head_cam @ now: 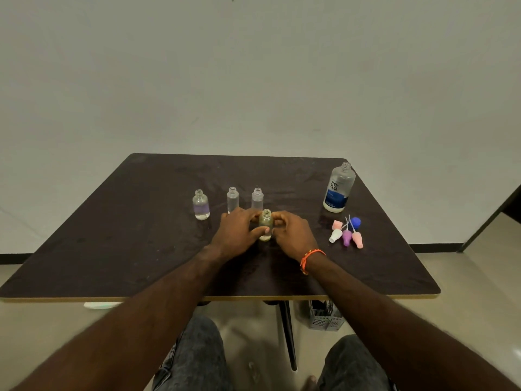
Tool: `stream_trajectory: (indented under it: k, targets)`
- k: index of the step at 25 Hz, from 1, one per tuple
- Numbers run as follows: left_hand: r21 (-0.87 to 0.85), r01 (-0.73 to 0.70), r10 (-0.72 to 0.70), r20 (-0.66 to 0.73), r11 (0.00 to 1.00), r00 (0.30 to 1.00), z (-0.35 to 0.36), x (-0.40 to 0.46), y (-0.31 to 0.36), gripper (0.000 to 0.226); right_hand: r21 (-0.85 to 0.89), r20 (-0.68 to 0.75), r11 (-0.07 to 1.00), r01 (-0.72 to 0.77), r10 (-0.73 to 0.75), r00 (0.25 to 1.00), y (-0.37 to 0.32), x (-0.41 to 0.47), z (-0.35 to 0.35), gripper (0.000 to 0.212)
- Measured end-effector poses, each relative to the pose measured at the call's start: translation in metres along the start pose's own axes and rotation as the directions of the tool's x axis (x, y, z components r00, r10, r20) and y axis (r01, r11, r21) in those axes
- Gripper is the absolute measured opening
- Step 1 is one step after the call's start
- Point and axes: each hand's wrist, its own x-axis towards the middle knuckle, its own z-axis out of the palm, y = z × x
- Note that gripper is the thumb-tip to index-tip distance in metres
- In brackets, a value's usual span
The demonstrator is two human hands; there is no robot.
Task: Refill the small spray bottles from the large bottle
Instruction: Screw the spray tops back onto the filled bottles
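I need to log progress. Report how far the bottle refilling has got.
Done: all four small bottles are uncapped, their spray tops piled beside the open large bottle. The leftmost bottle holds some liquid. In hand: the left hand and right hand hold a small bottle upright on the table. Left: filling, judging by the two seemingly empty bottles behind, then recapping.

Head view, looking forward-down, near table (112, 249), wide angle.
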Motion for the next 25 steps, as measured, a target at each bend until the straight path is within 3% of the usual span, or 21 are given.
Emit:
stream_trajectory:
  k: [7, 10, 12, 16, 20, 25]
  targets:
    - [-0.046, 0.035, -0.038, -0.064, 0.998, 0.997, -0.007, -0.016, -0.015, 0.048, -0.002, 0.015, 0.998, 0.057, -0.057, 0.998, -0.011, -0.012, 0.019, 0.041]
    - [-0.027, 0.042, -0.044, -0.073, 0.999, 0.996, -0.006, -0.018, -0.014, 0.050, -0.223, 0.021, 0.968, 0.111, -0.109, 0.994, -0.005, -0.014, 0.003, 0.040]
    - [-0.036, 0.042, -0.045, -0.074, 0.998, 0.996, -0.006, -0.019, -0.014, 0.051, -0.491, 0.023, 0.860, 0.137, -0.145, 0.989, 0.003, -0.012, -0.025, 0.037]
    - [-0.056, 0.041, -0.045, -0.055, 0.998, 0.997, -0.005, -0.019, -0.018, 0.056, -0.871, 0.032, 0.487, 0.068, -0.081, 0.996, 0.021, -0.011, -0.084, 0.028]
    - [-0.067, 0.057, -0.061, -0.065, 0.996, 0.996, -0.002, -0.021, -0.019, 0.050, -0.960, 0.080, 0.271, 0.075, 0.006, 0.997, 0.032, -0.015, -0.098, 0.029]
    - [-0.042, 0.048, -0.051, -0.073, 0.998, 0.996, -0.001, -0.020, -0.022, 0.040, -0.968, 0.155, 0.200, 0.150, 0.007, 0.988, 0.032, -0.019, -0.085, 0.026]
